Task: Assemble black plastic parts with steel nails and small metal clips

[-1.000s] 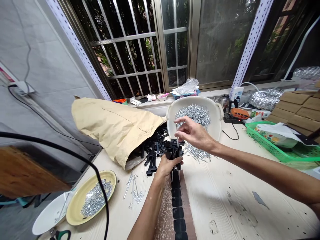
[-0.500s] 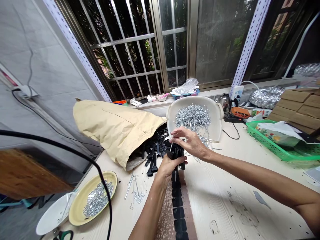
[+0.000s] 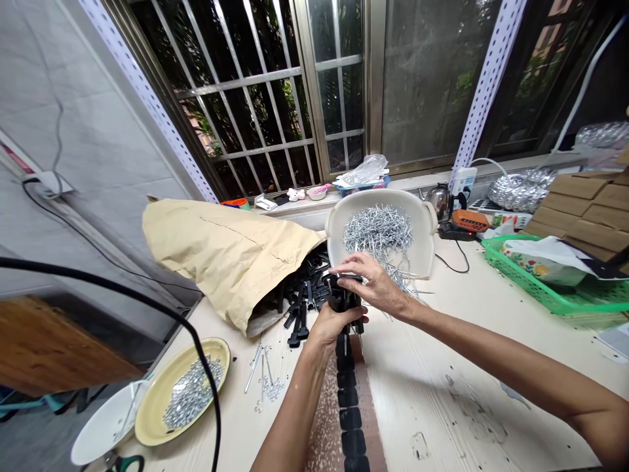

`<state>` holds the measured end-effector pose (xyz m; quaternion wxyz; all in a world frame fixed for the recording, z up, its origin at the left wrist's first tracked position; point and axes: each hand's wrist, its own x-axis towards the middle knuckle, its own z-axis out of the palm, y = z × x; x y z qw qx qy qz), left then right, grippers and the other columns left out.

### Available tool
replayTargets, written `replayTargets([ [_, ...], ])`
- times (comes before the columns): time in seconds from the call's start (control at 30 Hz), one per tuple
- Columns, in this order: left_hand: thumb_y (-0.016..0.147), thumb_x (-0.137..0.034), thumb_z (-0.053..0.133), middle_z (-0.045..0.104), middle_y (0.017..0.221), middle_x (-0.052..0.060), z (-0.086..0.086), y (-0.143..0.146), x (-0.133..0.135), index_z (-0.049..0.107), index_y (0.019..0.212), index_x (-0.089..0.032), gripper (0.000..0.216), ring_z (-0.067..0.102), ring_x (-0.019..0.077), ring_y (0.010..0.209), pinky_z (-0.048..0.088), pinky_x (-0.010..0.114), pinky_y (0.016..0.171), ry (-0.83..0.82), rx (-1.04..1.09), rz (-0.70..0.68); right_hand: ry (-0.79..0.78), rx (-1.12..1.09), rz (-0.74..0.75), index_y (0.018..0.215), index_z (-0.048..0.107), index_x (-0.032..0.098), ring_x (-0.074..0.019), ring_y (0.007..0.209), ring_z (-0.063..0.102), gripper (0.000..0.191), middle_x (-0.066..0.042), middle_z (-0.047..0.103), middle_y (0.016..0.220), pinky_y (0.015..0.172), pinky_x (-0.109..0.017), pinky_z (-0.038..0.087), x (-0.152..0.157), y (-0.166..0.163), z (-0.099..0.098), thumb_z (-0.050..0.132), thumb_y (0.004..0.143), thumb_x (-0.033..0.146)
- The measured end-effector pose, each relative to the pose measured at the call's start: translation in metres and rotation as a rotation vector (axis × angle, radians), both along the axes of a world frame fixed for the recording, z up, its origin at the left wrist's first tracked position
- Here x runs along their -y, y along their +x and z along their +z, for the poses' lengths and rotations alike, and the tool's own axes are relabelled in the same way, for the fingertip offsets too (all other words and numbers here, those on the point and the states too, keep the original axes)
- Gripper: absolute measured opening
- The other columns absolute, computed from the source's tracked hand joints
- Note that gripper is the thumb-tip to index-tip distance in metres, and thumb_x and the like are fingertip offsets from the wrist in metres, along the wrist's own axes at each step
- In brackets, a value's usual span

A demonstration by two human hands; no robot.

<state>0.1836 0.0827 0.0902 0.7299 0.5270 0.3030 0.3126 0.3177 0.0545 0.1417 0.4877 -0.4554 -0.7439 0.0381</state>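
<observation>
Above the left grip point(image 3: 335, 320) clamped on black parts point(image 3: 340, 300), the right grip point(image 3: 376, 284), closure unclear, now sits lower, its rod indistinct, likely deeper.

A window point(image 3: 422, 85), barred at left, spans the far side, foliage point(image 3: 289, 98) beyond, with white perforated posts point(image 3: 486, 92) left and right. A pale wall point(image 3: 98, 124) stands left; grey floor point(image 3: 29, 439) shows near left, below the counter point(image 3: 422, 373).

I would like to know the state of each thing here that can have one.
Paper sack: lying open, black parts spilled out
White tub: tilted, pins spilled out
Yellow dish: holding metal bits
Green basket: holding flowered packet
Left hand: gripping black pieces
Right hand: at their top, grip unclear
</observation>
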Motion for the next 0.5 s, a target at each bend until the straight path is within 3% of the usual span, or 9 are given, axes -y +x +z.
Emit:
replayTargets([
  [0.13, 0.057, -0.023, 0.08, 0.066, 0.089, 0.01, 0.004, -0.003, 0.0, 0.06, 0.101, -0.011, 0.05, 0.065, 0.0194, 0.068, 0.053, 0.035, 0.066, -0.009, -0.007, 0.017, -0.026, -0.177, -0.089, 0.117, 0.057, 0.028, -0.0199, 0.112, 0.046, 0.032, -0.006, 0.051, 0.116, 0.098, -0.041, 0.035, 0.005, 0.006, -0.012, 0.056, 0.086, 0.035],
  [0.2, 0.059, -0.025, 0.079, 0.066, 0.087, 0.01, 0.005, -0.005, -0.001, 0.059, 0.103, -0.011, 0.05, 0.066, 0.0195, 0.067, 0.052, 0.034, 0.066, -0.013, -0.016, 0.01, -0.126, -0.357, -0.134, 0.122, 0.053, 0.024, -0.0205, 0.111, 0.047, 0.041, -0.007, 0.051, 0.117, 0.095, -0.04, 0.038, 0.008, 0.01, -0.021, 0.056, 0.084, 0.042],
  [0.3, 0.063, -0.027, 0.077, 0.067, 0.087, 0.01, 0.006, -0.008, -0.001, 0.06, 0.103, -0.011, 0.047, 0.066, 0.0201, 0.07, 0.052, 0.034, 0.069, 0.027, 0.022, -0.052, -0.497, -0.569, 0.055, 0.109, 0.058, 0.017, -0.0179, 0.085, 0.056, 0.045, -0.007, 0.059, 0.092, 0.073, -0.032, 0.047, 0.014, 0.012, -0.038, 0.053, 0.082, 0.053],
  [0.37, 0.065, -0.028, 0.076, 0.068, 0.091, 0.012, 0.006, -0.007, -0.002, 0.061, 0.102, -0.01, 0.043, 0.066, 0.0201, 0.069, 0.052, 0.034, 0.067, 0.061, 0.043, -0.126, -0.718, -0.656, 0.234, 0.093, 0.062, 0.015, -0.014, 0.065, 0.053, 0.046, -0.003, 0.057, 0.074, 0.055, -0.025, 0.043, 0.016, 0.01, -0.05, 0.052, 0.081, 0.058],
  [0.43, 0.068, -0.031, 0.073, 0.067, 0.095, 0.014, 0.005, -0.004, -0.001, 0.061, 0.103, -0.01, 0.043, 0.066, 0.0208, 0.068, 0.052, 0.034, 0.063, 0.065, 0.028, -0.172, -0.782, -0.754, 0.309, 0.085, 0.061, 0.015, -0.0112, 0.056, 0.048, 0.046, -0.001, 0.053, 0.066, 0.045, -0.022, 0.034, 0.016, 0.006, -0.058, 0.052, 0.08, 0.06],
  [0.5, 0.071, -0.036, 0.07, 0.067, 0.099, 0.014, 0.003, 0.001, -0.001, 0.06, 0.106, -0.011, 0.043, 0.067, 0.0225, 0.073, 0.052, 0.034, 0.064, 0.093, 0.005, -0.105, -0.73, -0.874, 0.276, 0.088, 0.06, 0.016, -0.0104, 0.057, 0.048, 0.043, 0.0, 0.054, 0.068, 0.043, -0.02, 0.032, 0.013, 0.002, -0.063, 0.055, 0.079, 0.058],
])
